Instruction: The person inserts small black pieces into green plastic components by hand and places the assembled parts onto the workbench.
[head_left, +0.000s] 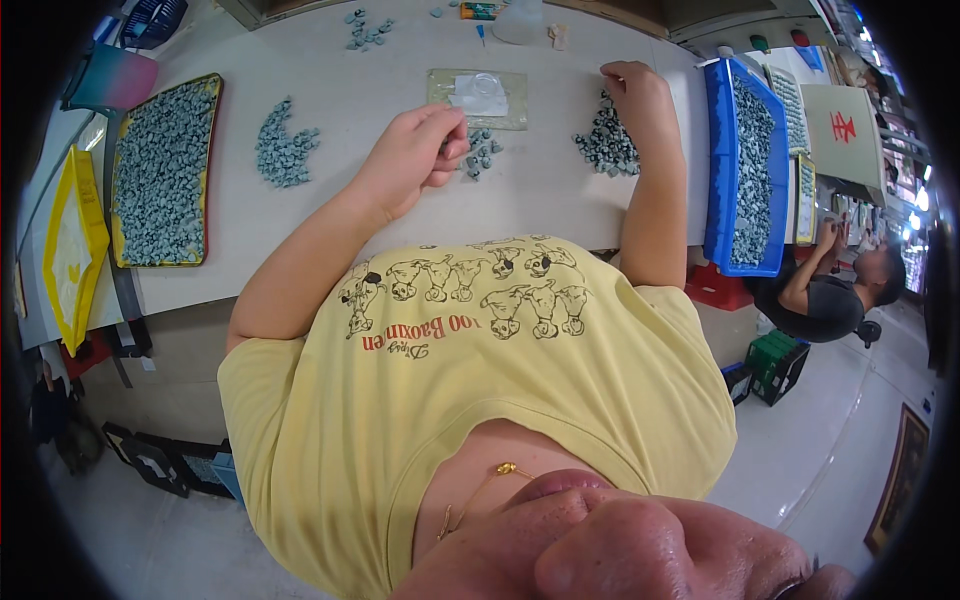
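Note:
My left hand (420,150) is curled over the white table (350,100), fingertips pinched together beside a few small grey-blue parts (483,152); whether a part sits between the fingers is hidden. My right hand (638,92) rests fingers-down on a dark pile of the same small parts (606,148) further right. Between the hands, at the far side, lies a clear flat sheet with a white piece on it (478,97).
A yellow-rimmed tray (212,120) full of grey parts lies at left, with a loose heap (283,148) beside it. A blue bin (718,170) of parts stands at right. A yellow tray (70,250) leans at far left. Another person (835,285) sits at right.

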